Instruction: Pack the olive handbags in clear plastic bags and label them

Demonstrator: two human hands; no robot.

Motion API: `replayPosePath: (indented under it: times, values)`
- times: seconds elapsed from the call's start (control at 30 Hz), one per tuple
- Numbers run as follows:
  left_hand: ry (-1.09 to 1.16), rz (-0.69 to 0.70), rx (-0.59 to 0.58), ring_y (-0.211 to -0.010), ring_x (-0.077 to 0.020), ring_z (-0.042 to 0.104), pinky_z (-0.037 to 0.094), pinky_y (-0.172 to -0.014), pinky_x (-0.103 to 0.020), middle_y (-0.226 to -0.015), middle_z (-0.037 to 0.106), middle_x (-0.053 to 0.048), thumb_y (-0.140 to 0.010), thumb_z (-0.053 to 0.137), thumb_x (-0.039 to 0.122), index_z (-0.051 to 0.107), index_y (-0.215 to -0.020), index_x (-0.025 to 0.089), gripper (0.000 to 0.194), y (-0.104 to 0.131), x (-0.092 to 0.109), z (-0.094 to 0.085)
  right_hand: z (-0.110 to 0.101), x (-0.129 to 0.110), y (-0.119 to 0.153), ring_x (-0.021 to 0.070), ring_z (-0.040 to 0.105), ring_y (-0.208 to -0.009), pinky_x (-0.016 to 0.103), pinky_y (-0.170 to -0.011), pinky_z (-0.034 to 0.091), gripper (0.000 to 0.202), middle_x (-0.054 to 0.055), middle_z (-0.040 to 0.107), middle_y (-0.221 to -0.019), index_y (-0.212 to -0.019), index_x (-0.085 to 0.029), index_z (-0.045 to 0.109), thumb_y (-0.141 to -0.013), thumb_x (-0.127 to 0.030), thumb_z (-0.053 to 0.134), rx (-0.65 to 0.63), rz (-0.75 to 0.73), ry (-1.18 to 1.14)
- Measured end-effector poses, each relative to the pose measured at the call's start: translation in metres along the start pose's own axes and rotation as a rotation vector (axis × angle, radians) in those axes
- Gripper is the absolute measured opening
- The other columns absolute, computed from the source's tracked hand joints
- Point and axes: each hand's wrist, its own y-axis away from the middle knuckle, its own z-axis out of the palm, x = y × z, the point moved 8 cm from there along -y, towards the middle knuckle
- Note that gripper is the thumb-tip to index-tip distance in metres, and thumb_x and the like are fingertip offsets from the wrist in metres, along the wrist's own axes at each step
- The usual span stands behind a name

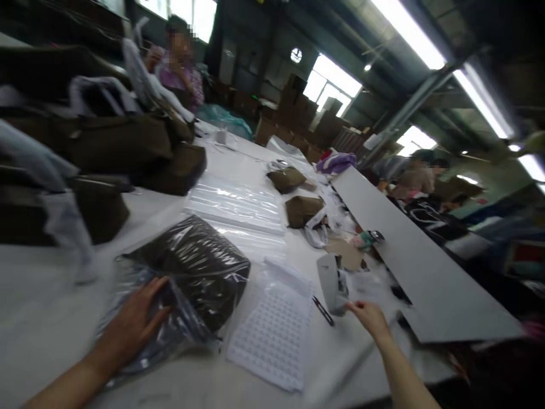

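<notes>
My left hand (136,324) lies with fingers apart on a clear plastic bag (170,326), pressing its loose end. Inside the plastic is a dark olive fabric bag (204,261), flat on the table. My right hand (370,318) pinches at the near end of a white tape dispenser (327,281); whatever is between the fingertips is too small and blurred to make out. Small dark thread snips (323,311) lie beside the dispenser. Between my hands is a stack of printed label sheets (272,329).
Olive bags with white-wrapped handles (123,142) are piled at left. Clear plastic sleeves (238,210) lie mid-table, near two small olive pouches (304,210). A jar (368,238) stands by a raised white board (417,267) at right. One person (181,74) is at the far left; others are far right.
</notes>
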Motion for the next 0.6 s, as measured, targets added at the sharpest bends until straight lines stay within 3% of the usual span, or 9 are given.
replayPosePath:
  times: [0.07, 0.13, 0.23, 0.3, 0.37, 0.43, 0.53, 0.6]
  values:
    - [-0.008, 0.026, -0.023, -0.124, -0.0265, 0.045, 0.035, -0.104, -0.046, -0.135, 0.046, -0.012, -0.089, 0.042, 0.045, 0.022, -0.14, 0.019, 0.061, 0.001, 0.004, -0.002, 0.013, -0.089, 0.013, 0.0171, 0.049, -0.054, 0.028, -0.054, 0.035, 0.031, -0.001, 0.053, -0.05, -0.052, -0.02, 0.059, -0.063, -0.049, 0.062, -0.097, -0.216, -0.125]
    - [0.001, 0.02, -0.027, -0.126, -0.0253, 0.042, 0.033, -0.106, -0.046, -0.137, 0.044, -0.013, -0.09, 0.043, 0.04, 0.021, -0.14, 0.017, 0.06, 0.001, 0.003, -0.004, 0.037, -0.189, 0.047, 0.0141, 0.046, -0.052, 0.026, -0.05, 0.033, 0.032, -0.002, 0.053, -0.051, -0.055, -0.017, 0.06, -0.063, -0.048, 0.063, -0.261, -0.406, -0.252]
    - [0.029, 0.014, -0.005, -0.128, -0.0247, 0.039, 0.033, -0.107, -0.046, -0.139, 0.042, -0.013, -0.089, 0.045, 0.037, 0.023, -0.14, 0.017, 0.059, 0.004, 0.003, -0.008, 0.091, -0.333, 0.128, 0.011, 0.043, -0.051, 0.023, -0.048, 0.032, 0.028, -0.003, 0.051, -0.051, -0.057, -0.016, 0.062, -0.065, -0.043, 0.066, -0.597, -0.737, -0.269]
    - [0.044, 0.014, 0.008, -0.128, -0.0254, 0.039, 0.034, -0.106, -0.046, -0.14, 0.041, -0.013, -0.089, 0.047, 0.037, 0.024, -0.14, 0.017, 0.06, 0.007, 0.002, -0.009, 0.133, -0.399, 0.179, 0.0094, 0.044, -0.049, 0.021, -0.046, 0.031, 0.028, -0.004, 0.051, -0.049, -0.058, -0.016, 0.063, -0.066, -0.043, 0.068, -0.77, -0.905, -0.152]
    - [0.056, 0.009, 0.019, -0.128, -0.0266, 0.04, 0.036, -0.105, -0.046, -0.14, 0.041, -0.014, -0.088, 0.047, 0.037, 0.023, -0.141, 0.017, 0.061, 0.009, 0.001, -0.009, 0.173, -0.44, 0.214, 0.0095, 0.048, -0.049, 0.021, -0.046, 0.032, 0.027, -0.004, 0.054, -0.05, -0.062, -0.018, 0.066, -0.066, -0.045, 0.069, -0.79, -1.074, 0.055]
    - [0.07, -0.004, 0.034, -0.127, -0.0275, 0.041, 0.039, -0.103, -0.046, -0.14, 0.041, -0.015, -0.088, 0.047, 0.036, 0.02, -0.142, 0.016, 0.064, 0.011, -0.001, -0.009, 0.206, -0.462, 0.232, 0.0123, 0.056, -0.055, 0.021, -0.05, 0.037, 0.025, -0.002, 0.061, -0.055, -0.067, -0.02, 0.069, -0.068, -0.046, 0.068, -0.663, -1.226, 0.348]
    - [0.093, -0.013, 0.047, -0.128, -0.027, 0.04, 0.04, -0.103, -0.045, -0.14, 0.04, -0.016, -0.089, 0.046, 0.034, 0.014, -0.144, 0.013, 0.067, 0.012, -0.003, -0.011, 0.239, -0.471, 0.236, 0.0225, 0.065, -0.071, 0.028, -0.059, 0.045, 0.023, 0.008, 0.07, -0.073, -0.076, -0.018, 0.071, -0.07, -0.04, 0.066, -0.423, -1.307, 0.696]
    - [0.086, 0.009, 0.044, -0.13, -0.0268, 0.037, 0.038, -0.104, -0.046, -0.142, 0.038, -0.016, -0.089, 0.046, 0.033, 0.019, -0.143, 0.014, 0.064, 0.013, -0.001, -0.011, 0.249, -0.472, 0.232, 0.0282, 0.066, -0.078, 0.034, -0.064, 0.048, 0.024, 0.014, 0.07, -0.08, -0.078, -0.014, 0.07, -0.071, -0.037, 0.066, -0.349, -1.29, 0.772]
